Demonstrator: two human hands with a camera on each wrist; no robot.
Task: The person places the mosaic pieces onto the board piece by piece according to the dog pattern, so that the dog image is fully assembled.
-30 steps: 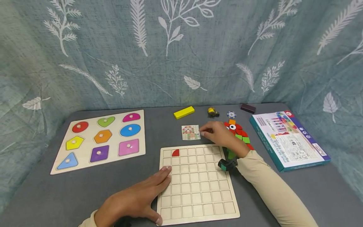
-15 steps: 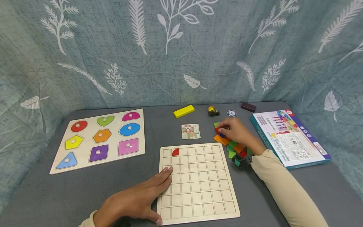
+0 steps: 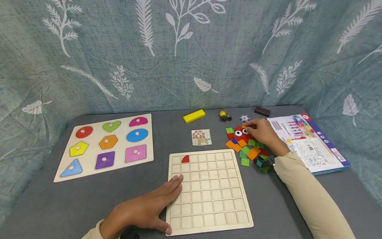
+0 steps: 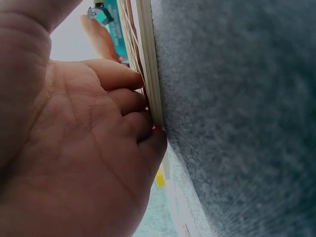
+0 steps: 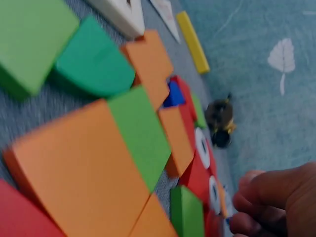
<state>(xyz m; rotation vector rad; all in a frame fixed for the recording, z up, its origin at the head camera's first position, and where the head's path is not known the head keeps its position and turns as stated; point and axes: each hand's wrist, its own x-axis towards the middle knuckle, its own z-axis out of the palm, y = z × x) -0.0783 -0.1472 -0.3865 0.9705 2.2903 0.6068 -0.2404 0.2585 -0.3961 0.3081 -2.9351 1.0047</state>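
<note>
My left hand (image 3: 149, 205) lies flat on the grey table, its fingers (image 3: 176, 181) pressing the left edge of a wooden grid board (image 3: 209, 199). The left wrist view shows those fingertips (image 4: 143, 123) against the board's rim (image 4: 150, 74). One red quarter-round tile (image 3: 185, 159) sits in the board's top row. My right hand (image 3: 262, 134) hovers over the far side of a pile of coloured tiles (image 3: 247, 149), with curled fingers (image 5: 266, 202) by the red eye tiles (image 3: 238, 133). Whether it holds a tile is hidden. A small pattern card (image 3: 201, 137) lies behind the board.
A shape puzzle (image 3: 107, 146) lies at the left. A printed box (image 3: 310, 142) sits at the right beside the pile. Along the back stand a yellow block (image 3: 194, 116), a small yellow toy (image 3: 224, 115), a chip (image 3: 244, 118) and a dark block (image 3: 262, 111).
My right hand has moved from the pattern card rightward and back onto the tile pile, uncovering more tiles. My left hand has stayed on the board's edge.
</note>
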